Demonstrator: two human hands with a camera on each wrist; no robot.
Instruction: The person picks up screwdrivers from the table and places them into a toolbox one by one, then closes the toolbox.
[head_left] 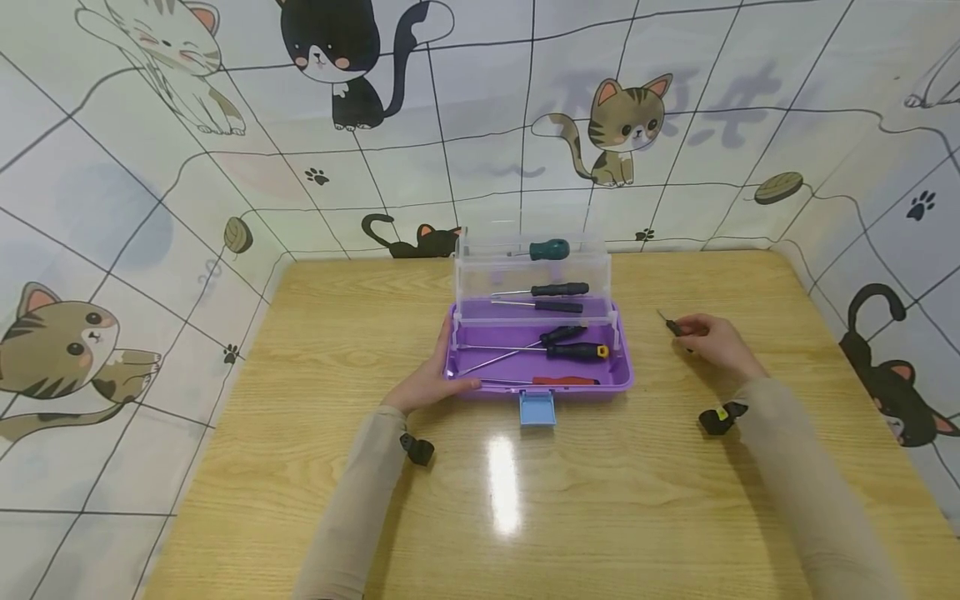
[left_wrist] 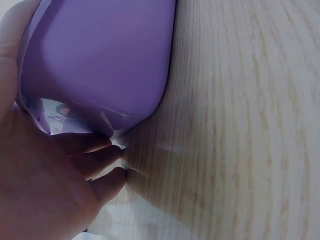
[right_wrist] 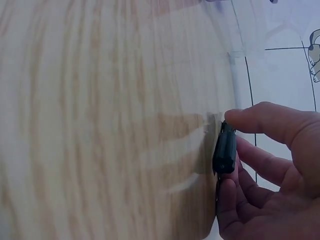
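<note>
A purple toolbox (head_left: 540, 389) stands on the table with its clear lid raised. My left hand (head_left: 429, 379) holds the box's left end, thumb along the front rim and fingers round the side; in the left wrist view the fingers (left_wrist: 102, 162) curve round the purple wall (left_wrist: 100, 55). To the right of the box, my right hand (head_left: 712, 343) pinches a small dark screwdriver (head_left: 673, 327) by its handle, low over the table, its thin shaft pointing up and left. The right wrist view shows the black handle (right_wrist: 225, 152) between thumb and fingers.
Inside the box lie a yellow-ended black screwdriver (head_left: 577, 351), a red-handled one (head_left: 566, 381) and other black ones. A green-handled screwdriver (head_left: 550, 249) shows at the lid. A blue latch (head_left: 537, 409) hangs in front. Cat-printed sheeting (head_left: 487, 175) rises behind the wooden table (head_left: 600, 500).
</note>
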